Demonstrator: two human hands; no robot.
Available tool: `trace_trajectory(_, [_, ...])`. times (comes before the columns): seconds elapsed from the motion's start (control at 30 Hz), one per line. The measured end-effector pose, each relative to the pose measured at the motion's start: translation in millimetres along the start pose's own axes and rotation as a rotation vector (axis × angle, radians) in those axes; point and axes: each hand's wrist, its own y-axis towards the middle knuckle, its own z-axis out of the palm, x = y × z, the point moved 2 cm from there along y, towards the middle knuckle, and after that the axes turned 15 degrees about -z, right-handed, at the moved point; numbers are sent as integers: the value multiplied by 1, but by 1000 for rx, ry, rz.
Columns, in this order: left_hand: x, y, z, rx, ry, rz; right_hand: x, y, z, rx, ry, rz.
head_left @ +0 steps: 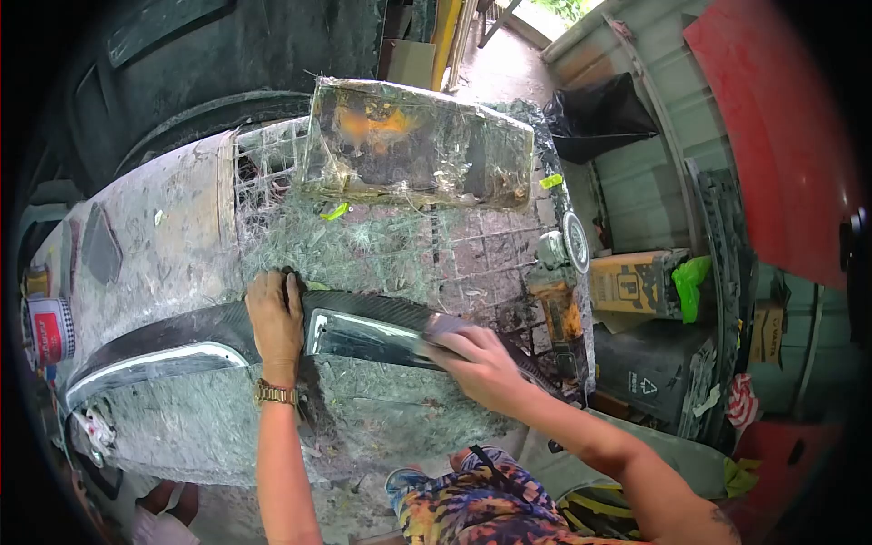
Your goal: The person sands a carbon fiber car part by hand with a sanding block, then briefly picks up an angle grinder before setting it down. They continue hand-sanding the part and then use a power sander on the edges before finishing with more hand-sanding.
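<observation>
A long, curved black part (pixel 381 338) with white-edged recesses lies across the dusty, fibre-strewn work table (pixel 391 409). My left hand (pixel 274 318), with a watch at the wrist, is closed over the middle of the part, its fingers wrapped over the far edge. Farther right, my right hand (pixel 468 356) is closed on a dark, flat block (pixel 443 329) that rests against the part's upper surface. Motion blurs the fingers of this hand slightly.
A stained box (pixel 422 145) stands at the table's far side. Left are a red and white can (pixel 52 331) and a large black panel (pixel 227 54). Cardboard boxes (pixel 636 283), a green bag (pixel 691 286) and a red panel (pixel 781 136) are right. Another person's legs (pixel 171 501) show lower left.
</observation>
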Motion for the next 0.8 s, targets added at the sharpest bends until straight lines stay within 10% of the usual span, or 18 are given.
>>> trace_trajectory(0.8, [-6, 0, -6, -31, -22, 5, 8, 44, -6, -103, 33, -59])
